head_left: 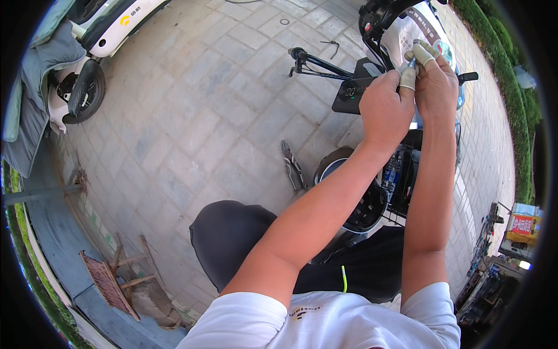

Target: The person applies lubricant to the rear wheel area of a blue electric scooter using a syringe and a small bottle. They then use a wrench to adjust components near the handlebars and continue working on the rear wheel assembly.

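Observation:
Both hands are raised close together at the upper right, with pale finger covers on some fingertips. The fingers of my left hand (386, 102) are closed in a pinch at a small shiny metal piece (412, 63). My right hand (437, 87) meets it there, its thumb and fingers bent around the same piece. The piece is mostly hidden, so its exact kind does not show. Just left of my hands is a black display unit (349, 95) with lit digits, attached to a scooter's dark handlebar (322, 67).
Pliers (293, 166) lie on the paving left of the scooter's dark round parts (369, 206). A white scooter (119, 26) stands at the far left. A low wooden stool (110, 282) is at the lower left. Tools and boxes (494, 285) line the right, beside a hedge (508, 75).

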The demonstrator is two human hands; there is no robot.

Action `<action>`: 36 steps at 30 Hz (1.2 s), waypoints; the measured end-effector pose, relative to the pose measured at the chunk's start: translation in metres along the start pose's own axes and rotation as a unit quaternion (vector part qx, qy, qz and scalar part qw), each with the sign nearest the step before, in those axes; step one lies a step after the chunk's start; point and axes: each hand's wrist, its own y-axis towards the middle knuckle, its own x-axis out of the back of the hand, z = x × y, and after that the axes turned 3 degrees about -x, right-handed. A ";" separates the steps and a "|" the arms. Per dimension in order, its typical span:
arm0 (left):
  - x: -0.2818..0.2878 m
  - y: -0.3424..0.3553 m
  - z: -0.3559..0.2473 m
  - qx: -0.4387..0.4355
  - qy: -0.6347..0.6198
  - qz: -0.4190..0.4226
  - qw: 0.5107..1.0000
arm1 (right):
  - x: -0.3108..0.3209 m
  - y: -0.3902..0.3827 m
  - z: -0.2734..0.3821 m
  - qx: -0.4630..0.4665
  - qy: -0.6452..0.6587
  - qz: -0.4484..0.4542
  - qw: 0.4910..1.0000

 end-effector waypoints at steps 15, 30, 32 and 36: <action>0.011 0.022 0.007 0.124 -0.057 0.027 0.990 | -0.006 0.021 -0.017 -0.118 0.056 0.106 0.986; 0.014 0.025 -0.002 0.286 -0.304 0.011 0.909 | -0.025 0.006 0.017 0.181 -0.408 0.085 0.891; 0.014 0.024 -0.001 0.286 -0.310 0.011 0.906 | -0.023 0.001 0.024 0.145 -0.406 0.101 0.896; 0.009 0.020 0.002 0.255 -0.357 0.030 0.898 | -0.026 -0.002 0.031 0.136 -0.406 0.121 0.896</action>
